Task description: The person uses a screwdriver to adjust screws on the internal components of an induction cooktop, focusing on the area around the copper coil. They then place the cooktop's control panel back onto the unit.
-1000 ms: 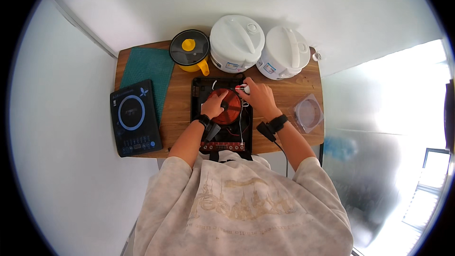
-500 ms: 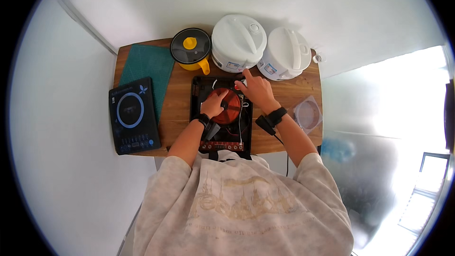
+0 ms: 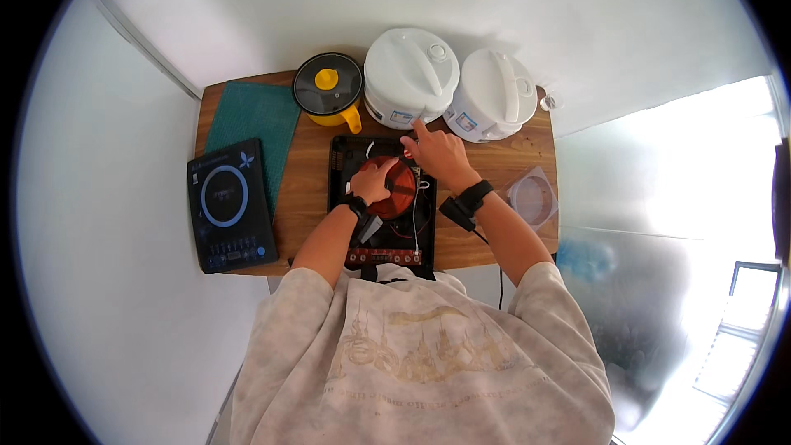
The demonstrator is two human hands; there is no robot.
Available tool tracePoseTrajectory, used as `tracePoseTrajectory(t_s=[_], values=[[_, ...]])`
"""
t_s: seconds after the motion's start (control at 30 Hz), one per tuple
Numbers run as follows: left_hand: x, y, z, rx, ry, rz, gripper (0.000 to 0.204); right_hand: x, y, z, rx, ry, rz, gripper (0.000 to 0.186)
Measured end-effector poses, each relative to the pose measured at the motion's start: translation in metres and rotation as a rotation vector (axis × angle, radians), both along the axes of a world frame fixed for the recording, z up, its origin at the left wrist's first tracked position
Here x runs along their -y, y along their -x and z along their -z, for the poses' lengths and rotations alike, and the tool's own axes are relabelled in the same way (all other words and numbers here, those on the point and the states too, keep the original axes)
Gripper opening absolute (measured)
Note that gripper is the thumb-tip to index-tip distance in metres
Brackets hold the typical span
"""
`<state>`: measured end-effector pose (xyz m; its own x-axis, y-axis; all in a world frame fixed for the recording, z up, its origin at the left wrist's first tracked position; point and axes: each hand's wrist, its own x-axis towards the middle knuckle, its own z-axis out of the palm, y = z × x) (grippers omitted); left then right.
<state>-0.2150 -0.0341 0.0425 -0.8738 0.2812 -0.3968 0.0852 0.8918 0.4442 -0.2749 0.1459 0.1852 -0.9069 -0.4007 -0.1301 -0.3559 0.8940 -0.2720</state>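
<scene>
An opened black induction cooker base (image 3: pixel 338 166) lies in front of me, with a round copper-red coil (image 3: pixel 401 195) in its middle. My left hand (image 3: pixel 369 183) rests on the left part of this coil, fingers stretched toward the coil's centre. Over the far right corner of the base is my right hand (image 3: pixel 443 155), its fingers bent around a small red thing that they mostly hide; its kind I cannot make out. A white wire (image 3: pixel 417 218) runs down the right side to a red circuit board (image 3: pixel 383 256) at the near edge.
The cooker's black glass top (image 3: pixel 233 206) lies at left, partly over a green cutting mat (image 3: pixel 251 119). Behind the base stand a yellow pot (image 3: pixel 328 86) and two white rice cookers (image 3: pixel 409 74), (image 3: pixel 494 91). At right is a clear plastic dish (image 3: pixel 531 198).
My right hand has shifted slightly, its thumb now lower around the red thing. My left hand stays on the coil. The whole view has moved a little.
</scene>
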Motion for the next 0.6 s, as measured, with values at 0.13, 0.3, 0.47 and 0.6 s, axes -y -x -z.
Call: tracePoseTrajectory(t_s=[0.13,0.3,0.47,0.6], values=[[0.000,0.001,0.005,-0.018,0.013,-0.015,0.093,-0.006,0.002,0.006,-0.128,0.210,-0.099,0.050],[-0.001,0.001,0.011,-0.066,-0.004,-0.009,0.096,-0.010,0.011,0.020,-0.095,0.274,-0.163,0.050],[-0.004,0.001,0.008,-0.036,0.002,-0.005,0.099,-0.003,0.007,0.005,-0.209,0.081,-0.018,0.034],[-0.003,0.002,0.009,-0.046,-0.019,-0.014,0.102,-0.004,0.009,-0.002,-0.304,0.100,0.014,0.033]])
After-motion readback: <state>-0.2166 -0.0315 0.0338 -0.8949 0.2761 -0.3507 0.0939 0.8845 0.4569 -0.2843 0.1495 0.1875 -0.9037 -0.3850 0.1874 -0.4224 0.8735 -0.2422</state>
